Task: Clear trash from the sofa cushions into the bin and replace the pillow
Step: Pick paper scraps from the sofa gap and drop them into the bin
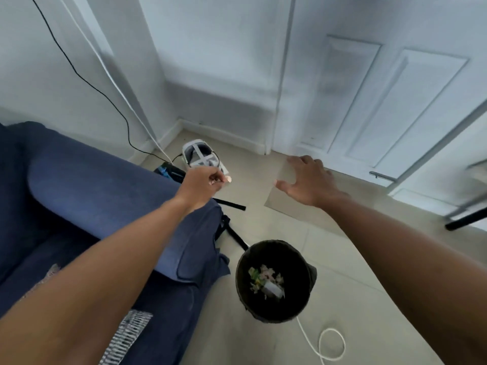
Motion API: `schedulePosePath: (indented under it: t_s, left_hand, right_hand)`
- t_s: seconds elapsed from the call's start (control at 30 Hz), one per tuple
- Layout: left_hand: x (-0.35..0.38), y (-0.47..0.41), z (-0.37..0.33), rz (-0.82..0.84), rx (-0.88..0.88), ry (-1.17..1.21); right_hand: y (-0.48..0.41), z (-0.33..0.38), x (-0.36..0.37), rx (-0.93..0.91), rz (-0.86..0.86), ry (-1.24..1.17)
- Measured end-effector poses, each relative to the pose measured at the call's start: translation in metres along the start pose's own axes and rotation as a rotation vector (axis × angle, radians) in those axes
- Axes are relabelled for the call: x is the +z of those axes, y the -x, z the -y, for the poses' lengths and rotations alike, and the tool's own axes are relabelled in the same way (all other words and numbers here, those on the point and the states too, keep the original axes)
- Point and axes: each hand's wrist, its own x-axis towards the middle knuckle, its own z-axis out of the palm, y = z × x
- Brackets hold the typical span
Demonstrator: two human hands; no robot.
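Left hand [201,184] pinches a small scrap [222,179]; right hand [308,181] splayed empty; bin [274,280] stands upright, mouth up.

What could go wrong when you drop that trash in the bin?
1. The left hand pinches a small scrap above the sofa arm, not over the bin. Let go now, it would likely miss.
2. A white cable loops on the floor beside the bin, so a foot might catch it.
3. The bin stands close to the sofa; a knock might tip it.
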Motion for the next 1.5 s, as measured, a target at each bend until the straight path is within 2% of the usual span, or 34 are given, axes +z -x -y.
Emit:
schedulePosePath:
  t_s: [0.37,0.67,0.9,1.0,1.1,1.5]
  left_hand:
    - [0.086,-0.006,-0.066,0.095,0.075,0.044]
    - [0.123,0.015,-0.070,0.220,0.027,0.140]
    - [0.127,0.024,-0.063,0.438,-0.027,0.192]
    - [0.127,0.028,-0.058,0.538,-0.009,0.136]
    - [0.125,0.031,-0.050,0.537,-0.009,0.101]
    - [0.087,0.027,-0.026,0.366,-0.008,0.078]
  right_hand:
    - [0.039,-0.084,-0.005,0.148,-0.009,-0.010]
    - [0.053,-0.102,-0.002,0.179,-0.015,-0.015]
    - [0.055,-0.099,-0.002,0.170,-0.023,-0.009]
    - [0.054,-0.095,-0.002,0.167,-0.021,-0.007]
    - [0.053,-0.089,-0.001,0.160,-0.015,-0.006]
    - [0.045,-0.060,-0.002,0.119,-0.004,-0.003]
